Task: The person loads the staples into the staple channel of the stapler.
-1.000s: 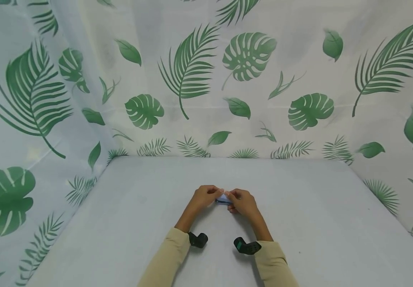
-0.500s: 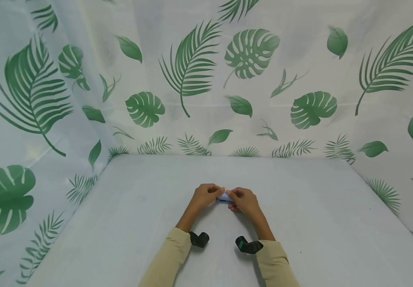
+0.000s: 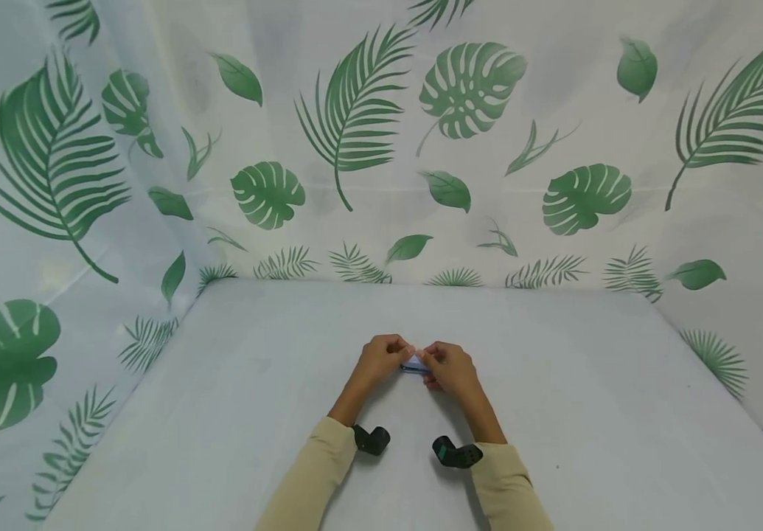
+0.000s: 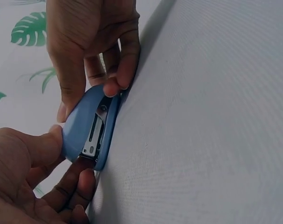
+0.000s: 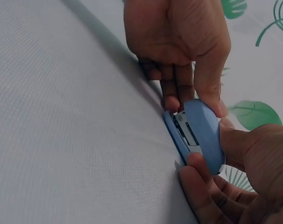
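Observation:
A small blue stapler (image 3: 414, 364) with a metal staple rail along its side is held between both hands over the white table, its base close to or on the surface. My left hand (image 3: 379, 358) pinches one end, its thumb on the blue cover and fingers at the lower edge, as the left wrist view of the stapler (image 4: 85, 121) shows. At the other end my right hand (image 3: 454, 369) grips the stapler (image 5: 204, 133), thumb on top and fingers by the base. The two thumb tips nearly meet on the cover.
A white table (image 3: 288, 324) spreads around the hands. White curtains with green leaf prints (image 3: 354, 147) hang at the back and both sides. Each wrist bears a black camera (image 3: 457, 453), just beyond the beige sleeves (image 3: 315, 468).
The head view has shifted slightly. Both hands keep their hold on the stapler in about the same place.

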Demonstrator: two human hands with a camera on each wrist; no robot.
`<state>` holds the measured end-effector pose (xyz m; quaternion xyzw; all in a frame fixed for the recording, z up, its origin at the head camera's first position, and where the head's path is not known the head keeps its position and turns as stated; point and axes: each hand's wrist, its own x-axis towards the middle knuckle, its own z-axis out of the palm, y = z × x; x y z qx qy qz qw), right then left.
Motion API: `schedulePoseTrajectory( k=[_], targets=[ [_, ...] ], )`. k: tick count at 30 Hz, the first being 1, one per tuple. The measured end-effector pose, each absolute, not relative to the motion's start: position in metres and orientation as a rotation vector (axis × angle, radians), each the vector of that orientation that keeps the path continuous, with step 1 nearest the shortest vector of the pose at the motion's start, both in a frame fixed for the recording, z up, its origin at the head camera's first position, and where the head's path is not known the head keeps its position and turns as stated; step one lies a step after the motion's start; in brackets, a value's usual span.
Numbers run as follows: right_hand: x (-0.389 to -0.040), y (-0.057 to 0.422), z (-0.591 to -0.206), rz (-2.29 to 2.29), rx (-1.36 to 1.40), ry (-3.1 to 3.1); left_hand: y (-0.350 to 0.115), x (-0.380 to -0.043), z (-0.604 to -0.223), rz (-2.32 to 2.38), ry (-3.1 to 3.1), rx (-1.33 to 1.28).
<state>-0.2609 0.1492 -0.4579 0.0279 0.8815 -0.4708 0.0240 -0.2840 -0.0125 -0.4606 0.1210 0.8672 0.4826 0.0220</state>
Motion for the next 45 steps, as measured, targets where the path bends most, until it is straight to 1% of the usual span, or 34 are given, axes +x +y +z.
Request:
schedulePoseTrajectory(
  k=[6, 21, 28, 34, 41, 45],
  targets=[
    [-0.257, 0.150, -0.459, -1.377, 0.100, 2.745, -0.011, -0.281, -0.463, 1.495, 2.666, 0.375],
    [-0.261, 0.154, -0.457, -1.530, 0.081, 2.588, -0.020, -0.283, -0.464, 1.522, 2.654, 0.380],
    [-0.265, 0.157, -0.452, -1.396, -0.121, 2.596, -0.020, -0.281, -0.469, 1.551, 2.666, 0.403],
    [-0.266, 0.158, -0.459, -1.316, -0.156, 2.667, -0.019, -0.279, -0.467, 1.534, 2.646, 0.330],
    [-0.266, 0.154, -0.465, -1.052, -0.204, 2.949, -0.017, -0.281, -0.468, 1.516, 2.655, 0.327],
    [-0.265, 0.154, -0.465, -1.010, -0.214, 2.982, -0.016, -0.281, -0.467, 1.504, 2.668, 0.304]
  ],
)
